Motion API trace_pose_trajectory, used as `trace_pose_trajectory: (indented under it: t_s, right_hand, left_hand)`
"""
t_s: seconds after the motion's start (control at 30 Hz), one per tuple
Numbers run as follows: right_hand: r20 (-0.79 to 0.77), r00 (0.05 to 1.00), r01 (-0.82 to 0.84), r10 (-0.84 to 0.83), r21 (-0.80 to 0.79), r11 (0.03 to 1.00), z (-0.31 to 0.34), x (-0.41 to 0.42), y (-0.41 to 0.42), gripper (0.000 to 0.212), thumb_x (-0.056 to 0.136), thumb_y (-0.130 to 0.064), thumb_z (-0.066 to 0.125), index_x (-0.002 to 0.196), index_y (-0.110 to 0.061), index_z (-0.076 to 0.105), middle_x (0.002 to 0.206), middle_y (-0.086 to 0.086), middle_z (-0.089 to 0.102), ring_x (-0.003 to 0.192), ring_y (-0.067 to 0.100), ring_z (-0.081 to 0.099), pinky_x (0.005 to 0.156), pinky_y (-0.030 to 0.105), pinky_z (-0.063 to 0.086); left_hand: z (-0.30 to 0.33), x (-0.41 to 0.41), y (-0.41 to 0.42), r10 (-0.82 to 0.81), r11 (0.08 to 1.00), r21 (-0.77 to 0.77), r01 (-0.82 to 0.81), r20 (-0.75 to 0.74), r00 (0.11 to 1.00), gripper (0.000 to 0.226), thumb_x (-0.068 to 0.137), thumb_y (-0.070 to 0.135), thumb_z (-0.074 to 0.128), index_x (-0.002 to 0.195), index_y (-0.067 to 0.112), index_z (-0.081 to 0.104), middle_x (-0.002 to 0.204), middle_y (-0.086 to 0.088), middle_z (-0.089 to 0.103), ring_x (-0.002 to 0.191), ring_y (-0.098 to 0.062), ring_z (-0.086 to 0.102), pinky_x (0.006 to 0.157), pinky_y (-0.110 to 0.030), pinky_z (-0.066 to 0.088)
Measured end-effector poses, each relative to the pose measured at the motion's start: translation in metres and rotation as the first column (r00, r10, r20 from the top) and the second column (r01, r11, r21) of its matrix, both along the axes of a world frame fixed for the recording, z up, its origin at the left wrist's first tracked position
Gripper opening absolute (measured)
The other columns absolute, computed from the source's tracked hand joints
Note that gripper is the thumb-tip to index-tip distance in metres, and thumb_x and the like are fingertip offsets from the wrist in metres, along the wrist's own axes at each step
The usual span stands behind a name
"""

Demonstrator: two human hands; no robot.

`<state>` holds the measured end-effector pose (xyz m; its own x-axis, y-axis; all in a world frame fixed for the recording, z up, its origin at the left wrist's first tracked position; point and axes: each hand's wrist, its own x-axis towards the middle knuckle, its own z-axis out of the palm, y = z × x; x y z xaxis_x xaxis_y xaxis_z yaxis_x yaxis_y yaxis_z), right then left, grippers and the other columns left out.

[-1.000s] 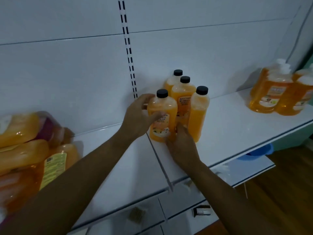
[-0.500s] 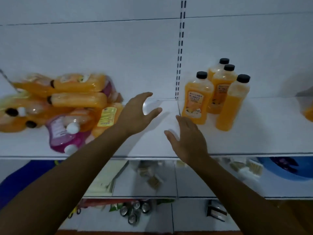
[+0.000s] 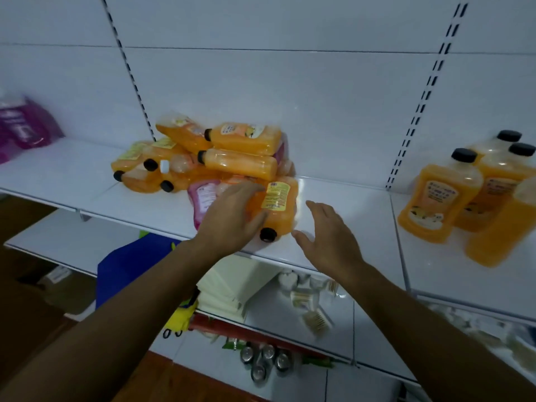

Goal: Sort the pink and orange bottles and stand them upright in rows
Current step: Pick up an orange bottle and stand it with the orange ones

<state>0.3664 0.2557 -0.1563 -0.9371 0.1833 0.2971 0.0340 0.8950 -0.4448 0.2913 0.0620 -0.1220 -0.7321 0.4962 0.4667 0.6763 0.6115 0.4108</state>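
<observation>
A heap of orange bottles (image 3: 237, 163) lies on its side on the white shelf (image 3: 348, 204), with a pink bottle (image 3: 203, 195) half buried at its front. My left hand (image 3: 229, 219) is spread over the nearest lying orange bottle (image 3: 280, 210), whose black cap points toward me; the fingers touch it but are not closed around it. My right hand (image 3: 327, 236) hovers open just right of that bottle, holding nothing. Several orange bottles with black caps (image 3: 438, 198) stand upright in a group at the right.
Pink-purple packs (image 3: 23, 126) sit at the far left of the shelf. Slotted uprights run up the white back wall. Below are lower shelves with cream pads (image 3: 229, 285), small items and several cans (image 3: 264, 361). A blue bag (image 3: 124, 271) hangs lower left.
Both hands left the upright orange bottle at the right and swung left to the heap. My left hand now rests on a lying orange bottle; the view followed leftward.
</observation>
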Motion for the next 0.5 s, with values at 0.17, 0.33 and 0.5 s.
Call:
trace_pose_trajectory:
  t_s: [0.17, 0.33, 0.5]
  right_hand:
    - [-0.019, 1.000, -0.007, 0.006, -0.053, 0.999, 0.012, -0.026, -0.012, 0.063, 0.090, -0.044, 0.061, 0.142, -0.018, 0.037, 0.137, 0.004, 0.048, 0.123, 0.024, 0.049, 0.094, 0.038, 0.046]
    - [-0.081, 0.997, 0.012, -0.020, -0.095, 0.995, 0.036, -0.064, -0.023, 0.061, 0.090, -0.045, 0.060, 0.140, -0.014, 0.040, 0.135, 0.009, 0.050, 0.120, 0.027, 0.051, 0.093, 0.039, 0.046]
    - [-0.107, 0.987, 0.095, -0.118, -0.199, 0.975, 0.070, -0.117, -0.038, 0.059, 0.093, -0.047, 0.054, 0.139, -0.013, 0.040, 0.135, 0.009, 0.050, 0.120, 0.024, 0.051, 0.087, 0.032, 0.040]
  left_hand:
    - [0.018, -0.027, -0.025, 0.070, 0.995, 0.069, -0.068, -0.033, 0.997, 0.053, 0.086, 0.044, 0.056, 0.130, 0.013, 0.055, 0.130, -0.006, 0.059, 0.119, -0.021, 0.051, 0.095, -0.035, 0.044]
    - [0.032, -0.078, -0.045, 0.137, 0.990, 0.039, -0.136, -0.009, 0.991, 0.059, 0.090, 0.035, 0.065, 0.139, 0.010, 0.045, 0.139, -0.011, 0.051, 0.126, -0.027, 0.047, 0.102, -0.043, 0.042]
    - [0.051, -0.147, -0.047, 0.131, 0.991, 0.002, -0.131, 0.036, 0.991, 0.068, 0.090, 0.045, 0.061, 0.144, 0.010, 0.038, 0.143, -0.012, 0.045, 0.132, -0.028, 0.042, 0.107, -0.041, 0.038]
